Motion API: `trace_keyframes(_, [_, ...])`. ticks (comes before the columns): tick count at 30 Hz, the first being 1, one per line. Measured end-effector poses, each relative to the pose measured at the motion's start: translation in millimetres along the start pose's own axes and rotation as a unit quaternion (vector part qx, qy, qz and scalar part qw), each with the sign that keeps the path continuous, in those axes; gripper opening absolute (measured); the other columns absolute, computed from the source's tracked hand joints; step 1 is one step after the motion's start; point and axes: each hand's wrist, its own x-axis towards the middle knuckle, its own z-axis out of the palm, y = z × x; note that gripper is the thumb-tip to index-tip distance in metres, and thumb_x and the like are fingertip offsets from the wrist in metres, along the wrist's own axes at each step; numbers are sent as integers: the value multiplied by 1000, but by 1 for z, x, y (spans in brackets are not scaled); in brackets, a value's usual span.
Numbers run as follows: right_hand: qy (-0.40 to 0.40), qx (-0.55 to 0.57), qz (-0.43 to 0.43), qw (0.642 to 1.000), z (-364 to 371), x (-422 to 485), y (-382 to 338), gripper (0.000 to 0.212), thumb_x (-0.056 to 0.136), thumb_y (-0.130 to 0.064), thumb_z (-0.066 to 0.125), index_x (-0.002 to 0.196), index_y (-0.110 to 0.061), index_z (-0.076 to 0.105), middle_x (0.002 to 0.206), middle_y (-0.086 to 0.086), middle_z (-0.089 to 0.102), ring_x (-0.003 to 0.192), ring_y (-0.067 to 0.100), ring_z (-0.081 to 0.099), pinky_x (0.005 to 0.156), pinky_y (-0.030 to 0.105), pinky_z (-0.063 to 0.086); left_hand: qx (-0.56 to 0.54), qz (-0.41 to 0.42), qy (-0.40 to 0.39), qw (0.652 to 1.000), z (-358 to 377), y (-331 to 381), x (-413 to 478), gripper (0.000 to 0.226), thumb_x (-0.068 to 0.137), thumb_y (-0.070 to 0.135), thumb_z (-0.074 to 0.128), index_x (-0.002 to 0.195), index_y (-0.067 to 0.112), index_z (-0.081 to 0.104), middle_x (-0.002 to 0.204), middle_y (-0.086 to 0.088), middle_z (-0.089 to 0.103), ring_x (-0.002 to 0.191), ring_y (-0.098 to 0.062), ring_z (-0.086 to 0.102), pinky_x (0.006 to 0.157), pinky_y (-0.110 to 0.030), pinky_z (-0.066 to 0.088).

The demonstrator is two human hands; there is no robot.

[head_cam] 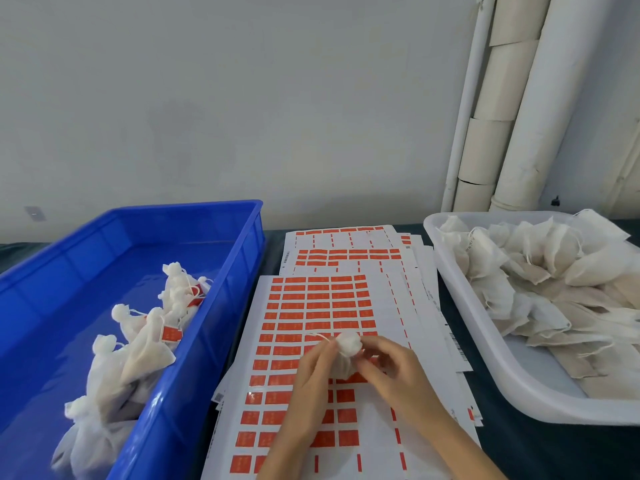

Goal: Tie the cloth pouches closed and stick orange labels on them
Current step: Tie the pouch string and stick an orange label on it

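A small white cloth pouch (344,355) stands upright over the top sheet of orange labels (311,306), its gathered neck bunched at the top. My left hand (311,379) pinches the pouch's thin white string on its left side. My right hand (388,365) pinches the pouch at its neck from the right. Both forearms come in from the bottom edge. The pouch's lower part is partly hidden by my fingers.
A blue bin (194,358) on the left holds several tied pouches (138,341), some with orange labels. A white tray (485,351) on the right is piled with untied pouches (540,271). More label sheets (346,251) lie fanned behind. Pipes (519,98) run up the wall.
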Motion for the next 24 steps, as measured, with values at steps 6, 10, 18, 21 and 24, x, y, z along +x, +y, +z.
trace_keyframes(6, [53,68,20,996,-5,-1,-4,16,77,-35,74,92,-32,71,90,-19,71,89,1,66,70,11,52,0,75,-14,997,2,2,3,26,81,44,51,91,28,68,86,20,66,86,3,60,69,-5,46])
trace_keyframes(10, [82,101,31,991,-4,-1,-3,20,68,-39,76,86,-32,72,85,-20,72,85,-2,67,65,5,49,5,59,8,998,1,-4,9,15,90,32,57,91,26,70,84,17,69,84,0,62,67,-8,48])
trace_keyframes(18, [111,42,-57,991,-3,1,2,17,80,-7,74,80,-19,62,78,-7,68,79,13,66,73,20,56,-35,-12,19,999,0,-7,13,18,91,32,58,91,22,73,83,7,70,82,-12,65,66,-15,49])
trace_keyframes(21, [120,-44,-122,984,0,-3,-1,28,80,-4,73,78,-31,66,76,-16,68,82,5,65,74,13,53,-41,-11,14,999,1,-5,13,19,90,33,58,91,21,73,82,7,70,80,-12,66,67,-15,51])
trace_keyframes(24, [157,-106,-177,966,1,-6,-1,36,73,1,78,80,-32,67,82,-22,65,85,-3,62,71,3,48,-40,0,11,999,2,-3,12,17,90,30,59,92,21,73,85,5,71,85,-14,66,73,-18,53])
